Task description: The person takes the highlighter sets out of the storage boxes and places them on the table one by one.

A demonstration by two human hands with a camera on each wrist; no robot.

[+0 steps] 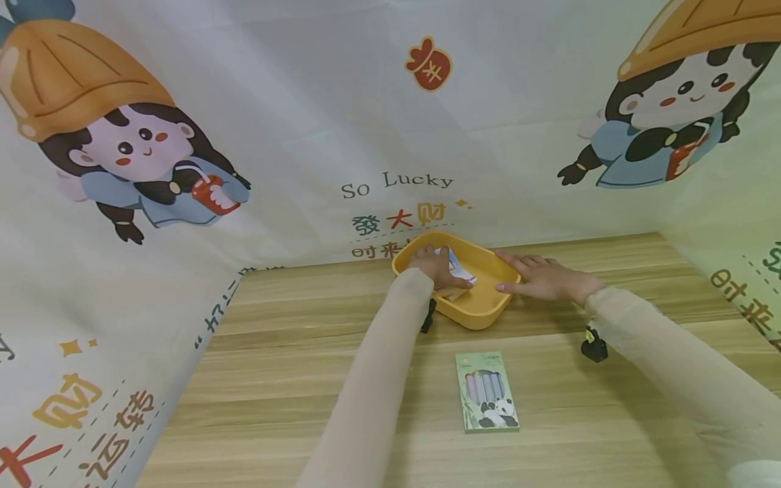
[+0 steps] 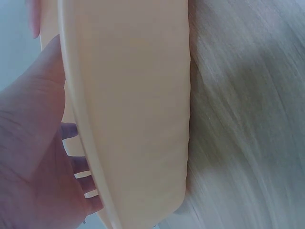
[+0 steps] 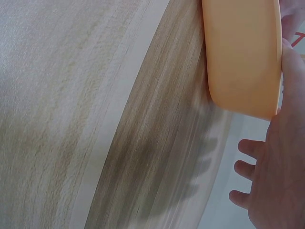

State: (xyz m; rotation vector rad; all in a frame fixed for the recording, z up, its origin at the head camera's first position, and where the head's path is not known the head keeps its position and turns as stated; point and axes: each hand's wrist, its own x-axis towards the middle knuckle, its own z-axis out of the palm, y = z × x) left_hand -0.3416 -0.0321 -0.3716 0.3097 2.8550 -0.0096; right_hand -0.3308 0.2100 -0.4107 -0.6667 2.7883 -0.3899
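Left hand (image 1: 434,266) in yellow tray (image 1: 482,313) at desk's far edge, grip pinching a card pack (image 1: 459,271); right hand (image 1: 543,278) flat on rim; crayon box (image 1: 486,391) untouched.

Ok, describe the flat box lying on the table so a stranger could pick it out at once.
On the wooden table, look nearer the camera than the yellow tray that both hands touch. The flat green box lies alone there, the only thing with a panda printed on its lid.
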